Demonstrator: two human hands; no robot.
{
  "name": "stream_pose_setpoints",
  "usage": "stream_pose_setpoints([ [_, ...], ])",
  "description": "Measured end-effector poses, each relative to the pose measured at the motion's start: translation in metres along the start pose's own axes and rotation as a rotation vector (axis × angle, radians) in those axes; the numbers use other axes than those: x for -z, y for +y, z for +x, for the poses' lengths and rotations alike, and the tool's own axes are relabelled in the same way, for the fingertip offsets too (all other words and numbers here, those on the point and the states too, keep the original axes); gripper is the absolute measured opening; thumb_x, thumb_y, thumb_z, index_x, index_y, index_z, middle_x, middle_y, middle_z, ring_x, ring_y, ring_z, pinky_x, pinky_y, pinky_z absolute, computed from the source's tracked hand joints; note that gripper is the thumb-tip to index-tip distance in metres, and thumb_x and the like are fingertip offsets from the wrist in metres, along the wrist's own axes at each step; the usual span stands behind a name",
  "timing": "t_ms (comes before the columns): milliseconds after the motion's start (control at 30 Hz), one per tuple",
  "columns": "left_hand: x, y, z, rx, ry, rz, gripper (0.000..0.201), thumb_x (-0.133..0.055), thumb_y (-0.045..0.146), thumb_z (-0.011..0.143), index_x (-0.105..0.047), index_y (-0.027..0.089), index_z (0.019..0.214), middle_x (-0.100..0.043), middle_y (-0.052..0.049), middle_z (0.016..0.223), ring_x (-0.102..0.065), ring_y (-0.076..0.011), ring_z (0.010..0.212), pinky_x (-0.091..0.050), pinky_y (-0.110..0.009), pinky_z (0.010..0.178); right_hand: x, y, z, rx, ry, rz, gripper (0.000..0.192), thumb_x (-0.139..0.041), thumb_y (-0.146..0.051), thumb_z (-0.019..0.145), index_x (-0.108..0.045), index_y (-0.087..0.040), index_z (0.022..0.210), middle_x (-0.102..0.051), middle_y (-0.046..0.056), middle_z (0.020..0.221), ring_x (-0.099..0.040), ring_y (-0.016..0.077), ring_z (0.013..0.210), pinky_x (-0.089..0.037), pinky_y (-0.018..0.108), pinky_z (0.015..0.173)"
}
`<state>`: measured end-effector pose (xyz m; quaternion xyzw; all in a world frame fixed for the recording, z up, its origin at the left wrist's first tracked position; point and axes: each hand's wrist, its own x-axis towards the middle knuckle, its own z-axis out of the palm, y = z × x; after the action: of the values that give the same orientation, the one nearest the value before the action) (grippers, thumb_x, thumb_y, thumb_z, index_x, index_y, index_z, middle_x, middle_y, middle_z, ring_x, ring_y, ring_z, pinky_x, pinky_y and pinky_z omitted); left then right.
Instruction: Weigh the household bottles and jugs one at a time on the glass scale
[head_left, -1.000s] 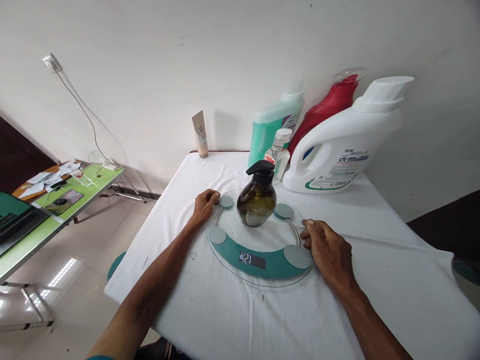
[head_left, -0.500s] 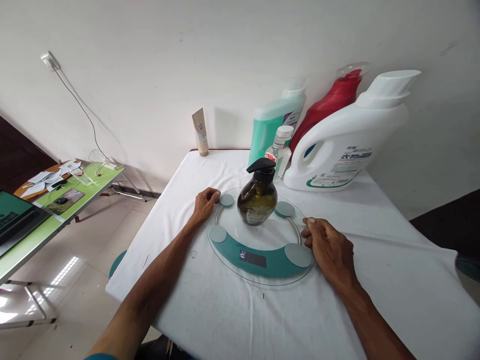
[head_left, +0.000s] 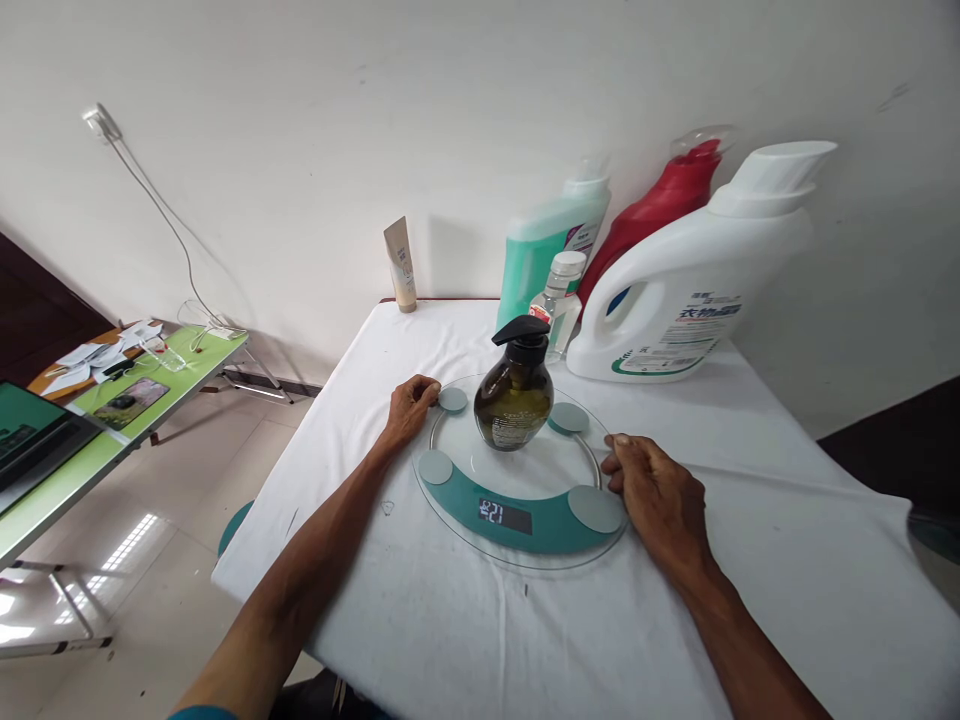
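Observation:
A round glass bathroom scale (head_left: 525, 520) with a teal curved band lies on the white-covered table. On its glass stands a dark olive pump bottle (head_left: 514, 400), upright, its black nozzle pointing left. The scale's small display (head_left: 505, 515) is lit with white digits. My left hand (head_left: 412, 405) pinches the rim at the far left, fingers curled. At the right rim, my right hand (head_left: 652, 490) has thumb and fingers closed on the glass edge. Neither hand touches the bottle.
Behind the scale stand a small clear bottle (head_left: 559, 300), a green bottle (head_left: 536, 260), a red bottle (head_left: 667, 200) and a big white detergent jug (head_left: 697, 280). A beige tube (head_left: 400, 265) stands by the wall. A green table (head_left: 180, 370) with a laptop (head_left: 37, 440) is at left.
The scale's display now shows more lit digits than before. Both hands keep their hold on the rim, and the pump bottle stays in place.

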<state>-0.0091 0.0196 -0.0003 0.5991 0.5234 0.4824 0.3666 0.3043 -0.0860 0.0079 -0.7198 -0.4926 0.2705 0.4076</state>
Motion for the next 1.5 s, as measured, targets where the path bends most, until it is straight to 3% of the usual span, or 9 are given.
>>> stream_pose_setpoints([
  [1100, 0.001, -0.002, 0.000, 0.009, -0.005, 0.026, 0.027, -0.070, 0.044, 0.091, -0.072, 0.018, 0.088, -0.070, -0.003, 0.078, -0.064, -0.0171, 0.075, -0.051, -0.031, 0.076, -0.001, 0.004, 0.001, 0.038, 0.008, 0.018, 0.048, -0.041, -0.067, 0.091, -0.067, -0.027, 0.089, -0.073, 0.004, 0.073, -0.066, 0.0242, 0.065, -0.052, 0.039, 0.074],
  [1200, 0.003, 0.005, -0.003, 0.024, 0.000, 0.015, 0.036, -0.068, 0.053, 0.094, -0.071, 0.017, 0.094, -0.074, -0.008, 0.091, -0.069, -0.0208, 0.086, -0.055, -0.035, 0.084, 0.000, 0.004, 0.000, 0.066, 0.015, 0.019, 0.048, -0.042, -0.067, 0.093, -0.067, -0.026, 0.090, -0.073, 0.005, 0.072, -0.067, 0.0242, 0.066, -0.052, 0.038, 0.073],
  [1267, 0.004, 0.017, -0.008, -0.018, 0.043, 0.019, 0.046, -0.071, 0.059, 0.092, -0.072, 0.017, 0.112, -0.076, -0.014, 0.115, -0.072, -0.0263, 0.107, -0.056, -0.039, 0.094, 0.001, 0.004, 0.000, 0.072, 0.014, 0.018, 0.049, -0.042, -0.068, 0.093, -0.066, -0.026, 0.087, -0.072, 0.005, 0.071, -0.067, 0.0244, 0.065, -0.052, 0.037, 0.071],
  [1333, 0.001, 0.033, -0.015, -0.116, 0.041, 0.023, 0.069, -0.082, 0.063, 0.085, -0.065, 0.020, 0.137, -0.070, -0.017, 0.139, -0.066, -0.0320, 0.130, -0.053, -0.045, 0.108, 0.002, 0.003, 0.000, 0.071, 0.010, 0.025, 0.051, -0.041, -0.071, 0.092, -0.065, -0.027, 0.085, -0.071, 0.005, 0.069, -0.066, 0.0244, 0.063, -0.051, 0.037, 0.067],
  [1433, -0.011, 0.059, -0.030, -0.245, -0.123, -0.012, 0.111, -0.098, 0.060, 0.067, -0.048, 0.024, 0.159, -0.061, -0.020, 0.155, -0.057, -0.0386, 0.146, -0.046, -0.054, 0.122, 0.003, 0.003, 0.000, 0.067, -0.004, 0.033, 0.053, -0.041, -0.074, 0.092, -0.064, -0.027, 0.082, -0.070, 0.005, 0.069, -0.065, 0.0239, 0.062, -0.050, 0.036, 0.065],
  [1500, -0.025, 0.073, -0.037, -0.259, -0.247, -0.019, 0.122, -0.104, 0.055, 0.058, -0.046, 0.026, 0.161, -0.059, -0.020, 0.157, -0.057, -0.0407, 0.146, -0.047, -0.055, 0.121, 0.004, 0.004, 0.000, 0.057, -0.013, 0.031, 0.053, -0.041, -0.074, 0.094, -0.062, -0.028, 0.081, -0.071, 0.005, 0.070, -0.066, 0.0237, 0.062, -0.050, 0.035, 0.065],
])
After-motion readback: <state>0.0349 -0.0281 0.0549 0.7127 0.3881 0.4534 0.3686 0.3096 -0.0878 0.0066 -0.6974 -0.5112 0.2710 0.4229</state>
